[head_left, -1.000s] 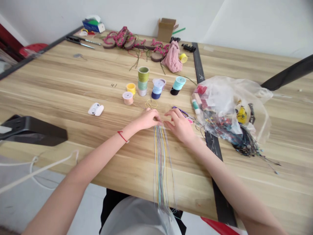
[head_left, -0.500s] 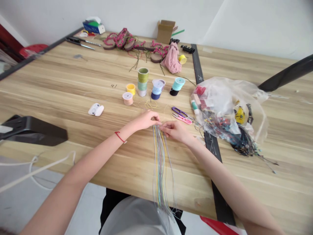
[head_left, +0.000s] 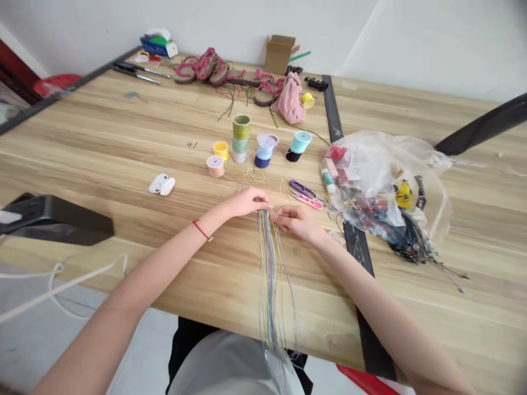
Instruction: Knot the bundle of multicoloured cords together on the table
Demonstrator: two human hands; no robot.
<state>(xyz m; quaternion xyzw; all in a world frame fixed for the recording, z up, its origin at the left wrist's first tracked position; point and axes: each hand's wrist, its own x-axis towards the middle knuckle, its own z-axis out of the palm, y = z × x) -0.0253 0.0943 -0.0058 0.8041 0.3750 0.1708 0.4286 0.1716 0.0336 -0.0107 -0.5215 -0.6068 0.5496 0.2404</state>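
Wood-grained tabletop (head_left: 185, 285) is meeting a white wall (head_left: 230, 22). The left hand (head_left: 249, 202) is pinching the top of the multicoloured threads (head_left: 269, 263), which are trailing over the near edge; the right hand (head_left: 293, 221) is pinching some just beside it. Purple snips (head_left: 307, 193) are lying beyond.

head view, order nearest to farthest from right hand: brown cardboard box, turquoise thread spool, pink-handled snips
From the right hand:
1. Pink-handled snips: just beyond, slightly right.
2. Turquoise thread spool: farther forward.
3. Brown cardboard box: at the back, near the wall.
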